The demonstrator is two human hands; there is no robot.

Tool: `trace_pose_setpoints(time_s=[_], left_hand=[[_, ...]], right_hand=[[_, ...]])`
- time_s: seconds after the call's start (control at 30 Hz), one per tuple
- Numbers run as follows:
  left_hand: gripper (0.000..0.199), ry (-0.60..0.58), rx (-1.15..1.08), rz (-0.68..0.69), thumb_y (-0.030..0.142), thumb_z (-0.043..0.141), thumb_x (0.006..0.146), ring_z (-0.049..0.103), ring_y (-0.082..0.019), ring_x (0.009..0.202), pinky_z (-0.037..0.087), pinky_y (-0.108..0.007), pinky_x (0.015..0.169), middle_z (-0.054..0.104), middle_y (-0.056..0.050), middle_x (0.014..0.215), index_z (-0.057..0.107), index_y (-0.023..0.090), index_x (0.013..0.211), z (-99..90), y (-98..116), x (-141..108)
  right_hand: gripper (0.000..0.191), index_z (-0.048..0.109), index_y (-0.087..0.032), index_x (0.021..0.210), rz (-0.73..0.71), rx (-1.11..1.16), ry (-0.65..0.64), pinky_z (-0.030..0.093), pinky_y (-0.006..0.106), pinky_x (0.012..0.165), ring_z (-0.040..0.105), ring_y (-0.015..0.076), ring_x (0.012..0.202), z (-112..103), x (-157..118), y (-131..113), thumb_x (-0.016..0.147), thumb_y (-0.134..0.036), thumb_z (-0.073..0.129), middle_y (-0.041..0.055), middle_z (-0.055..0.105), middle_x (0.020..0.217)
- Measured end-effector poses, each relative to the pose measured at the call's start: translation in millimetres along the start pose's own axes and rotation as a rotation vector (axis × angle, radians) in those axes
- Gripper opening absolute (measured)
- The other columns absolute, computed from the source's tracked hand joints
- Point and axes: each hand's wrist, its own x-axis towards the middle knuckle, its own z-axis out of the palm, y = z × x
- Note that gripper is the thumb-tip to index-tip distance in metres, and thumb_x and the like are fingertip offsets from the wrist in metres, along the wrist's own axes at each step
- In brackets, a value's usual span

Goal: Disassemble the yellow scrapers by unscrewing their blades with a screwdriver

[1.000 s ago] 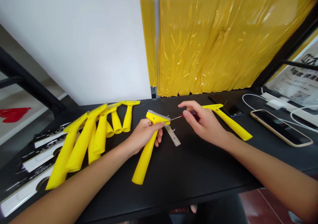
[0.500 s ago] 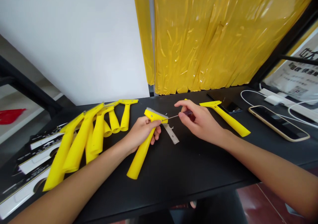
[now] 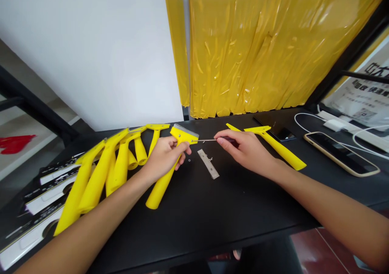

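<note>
My left hand [image 3: 167,154] is closed around the neck of a yellow scraper [image 3: 161,189], whose wide head points up and away. In my right hand [image 3: 246,146] is a screwdriver [image 3: 208,140] with a thin metal shaft; its handle is mostly hidden by my fingers. The shaft's tip is at the right end of the scraper head, near a screw. A flat grey metal strip [image 3: 208,164] lies on the black table between my hands, with tiny metal parts beside it.
Several yellow scrapers [image 3: 94,183] lie at the left beside black-and-white boxes [image 3: 53,201]. Another yellow scraper [image 3: 284,150] lies right of my right hand. Farther right are a phone [image 3: 340,150], white cables and a power strip [image 3: 358,130]. The table's front edge [image 3: 212,247] is near me.
My left hand and the scraper have moved left and slightly up, uncovering the metal strip's upper end. My right hand has shifted slightly, and its fingers have closed more around the screwdriver.
</note>
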Motion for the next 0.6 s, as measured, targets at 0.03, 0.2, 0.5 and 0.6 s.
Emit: trace_pose_setpoints(time_s=[0.03,0.2,0.5,0.6], left_hand=[[0.026,0.020,0.059,0.012,0.036,0.060,0.091,0.052,-0.011,0.040,0.040,-0.024,0.042,0.057,0.000,0.052,0.066,0.016,0.075,-1.6,0.8,-0.7],[0.031,0.087,0.366,0.044,0.041,0.062,0.089,0.054,-0.012,0.043,0.038,-0.023,0.041,0.059,0.000,0.054,0.068,0.015,0.072,-4.1,4.1,-6.0],[0.042,-0.126,0.099,0.016,0.045,0.049,0.099,0.050,-0.010,0.038,0.040,-0.022,0.041,0.056,0.002,0.049,0.067,0.014,0.078,2.8,8.7,-7.9],[0.041,-0.138,0.069,0.014,0.045,0.051,0.099,0.050,-0.009,0.037,0.040,-0.021,0.041,0.056,0.002,0.048,0.067,0.014,0.078,4.0,10.1,-10.2]], right_hand=[[0.019,0.069,-0.023,0.103,0.001,0.006,0.012,0.043,0.027,0.059,0.058,0.0134,0.064,-0.5,0.2,0.3,0.099,-0.034,0.054,0.0014,0.072,0.085],[0.013,0.064,-0.022,0.105,0.113,0.199,0.204,0.041,0.026,0.054,0.052,0.0125,0.060,-5.3,0.3,-1.8,0.096,-0.031,0.059,-0.0008,0.061,0.075],[0.009,0.065,-0.022,0.104,-0.138,0.267,0.168,0.039,0.021,0.050,0.050,0.0075,0.057,-2.3,-10.8,-15.8,0.096,-0.022,0.063,-0.0027,0.061,0.076],[0.011,0.065,-0.022,0.106,-0.171,0.257,0.169,0.041,0.021,0.052,0.054,0.0078,0.061,0.2,-12.1,-17.2,0.095,-0.020,0.063,-0.0016,0.065,0.082]])
